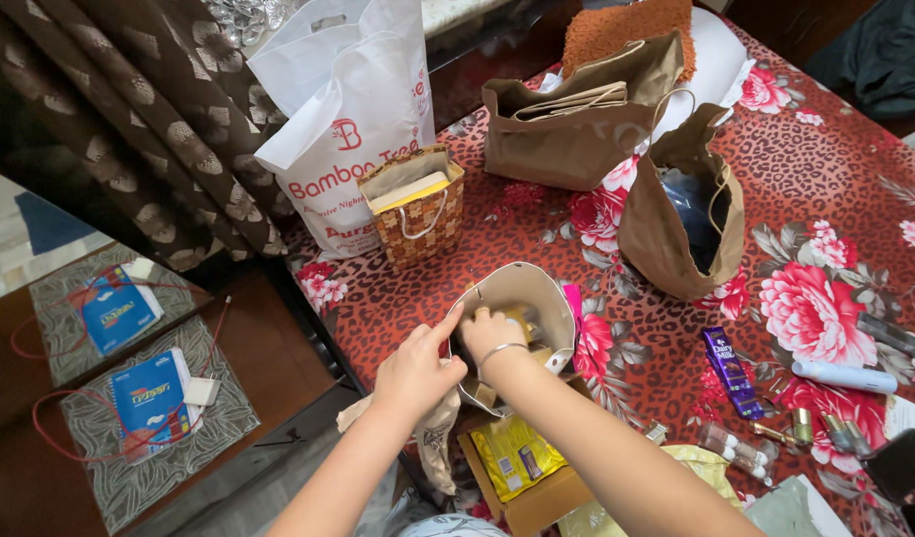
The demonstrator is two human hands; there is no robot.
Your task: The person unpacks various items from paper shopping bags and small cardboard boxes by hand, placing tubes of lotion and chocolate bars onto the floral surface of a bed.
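Observation:
An open paper bag (537, 288) with a pale inside stands near the front edge of the bed. My left hand (418, 366) grips its near rim with thumb and fingers. My right hand (489, 333), with a metal bangle on the wrist, reaches down into the bag's mouth; its fingers are curled among yellowish contents and what they hold is hidden. A cardboard box (532, 487) with a yellow packet (517, 455) sits just under my right forearm.
A red floral bedspread (825, 179) carries two brown paper bags (577, 119) (681, 209), a small patterned gift bag (416, 204), a white plastic bag (353, 129), a purple chocolate bar (728, 366), a white tube (843, 376) and small cosmetics. A dark side table (139, 398) with blue boxes stands left.

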